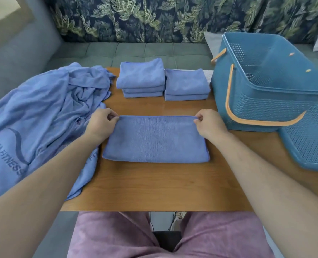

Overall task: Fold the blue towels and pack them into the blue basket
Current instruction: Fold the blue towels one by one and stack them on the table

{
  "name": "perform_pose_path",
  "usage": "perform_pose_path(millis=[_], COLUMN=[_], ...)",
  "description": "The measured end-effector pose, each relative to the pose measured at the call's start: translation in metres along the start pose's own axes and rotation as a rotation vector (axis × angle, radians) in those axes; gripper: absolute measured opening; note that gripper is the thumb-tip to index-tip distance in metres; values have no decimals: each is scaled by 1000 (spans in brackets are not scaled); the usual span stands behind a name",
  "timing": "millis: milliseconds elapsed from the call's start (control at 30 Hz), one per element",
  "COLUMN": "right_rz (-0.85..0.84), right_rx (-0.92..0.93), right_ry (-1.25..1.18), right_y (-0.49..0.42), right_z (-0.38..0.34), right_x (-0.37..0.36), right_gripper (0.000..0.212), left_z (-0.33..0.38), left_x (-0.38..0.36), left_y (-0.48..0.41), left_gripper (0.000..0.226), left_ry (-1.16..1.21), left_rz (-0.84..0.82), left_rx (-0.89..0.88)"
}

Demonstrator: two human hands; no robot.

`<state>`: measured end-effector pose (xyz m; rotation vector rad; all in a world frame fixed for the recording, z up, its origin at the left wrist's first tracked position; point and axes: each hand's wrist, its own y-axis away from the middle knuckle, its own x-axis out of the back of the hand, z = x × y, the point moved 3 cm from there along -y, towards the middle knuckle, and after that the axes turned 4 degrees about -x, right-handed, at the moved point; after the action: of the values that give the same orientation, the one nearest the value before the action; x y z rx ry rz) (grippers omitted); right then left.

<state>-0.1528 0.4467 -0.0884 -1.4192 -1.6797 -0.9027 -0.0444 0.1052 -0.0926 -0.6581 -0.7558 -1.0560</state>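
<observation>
Now the left hand and right hand each pinch a far corner of the towel; draw both evenly toward the near edge of the table.

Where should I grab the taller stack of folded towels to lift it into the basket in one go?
From its near edge: slide fingers under the bottom towel, thumbs on top. The three-towel stack is loose layers, so a pinch higher up would likely lift only part. Its right side is crowded by the two-towel stack, its left by the unfolded towel heap.
</observation>
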Motion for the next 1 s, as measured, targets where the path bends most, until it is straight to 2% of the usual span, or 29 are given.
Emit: perform_pose_path(millis=[100,167,200,233,300,400,500,667,767,833,933,1000], right_rz=[117,222,224,190,54,-104,-127,-110,-107,-48,123,122], right_rx=[16,144,232,301,330,252,212,106,83,69,213,330], right_ry=[230,276,239,196,129,212,282,322,332,371,308,215], right_y=[11,33,47,59,76,80,73,63,62,65,89,111], right_z=[-10,-35,-51,-65,-86,-87,-67,-23,-18,-25,-61,-88], right_x=[1,-4,-12,-25,-53,-78,-73,-49,-47,-47,-43,-53], right_gripper=[29,40,43,46,56,57,59,63,64,64,58,53], left_z=[0,22,39,57,82,79,56,17,12,19,34,39], left_x=[-2,-8,-15,-25,-54,-75,-68,-41,-38,-38,-38,-40], left_y=[6,19,26,35,49,53,46,28,26,26,30,34], left_gripper=[20,23,25,30,44,50,52,54,55,56,54,50], left_ry=[-81,-181,-168,-134,-94,-161,-265,-310,-313,-379,-404,-366], left_rz=[126,242,242,191,-29,-209,-257,-294,-324,-300,-265,-299], left_rx=[-40,-169,-265,-353,-426,-367,-314,-243,-227,-245,-360,-401])
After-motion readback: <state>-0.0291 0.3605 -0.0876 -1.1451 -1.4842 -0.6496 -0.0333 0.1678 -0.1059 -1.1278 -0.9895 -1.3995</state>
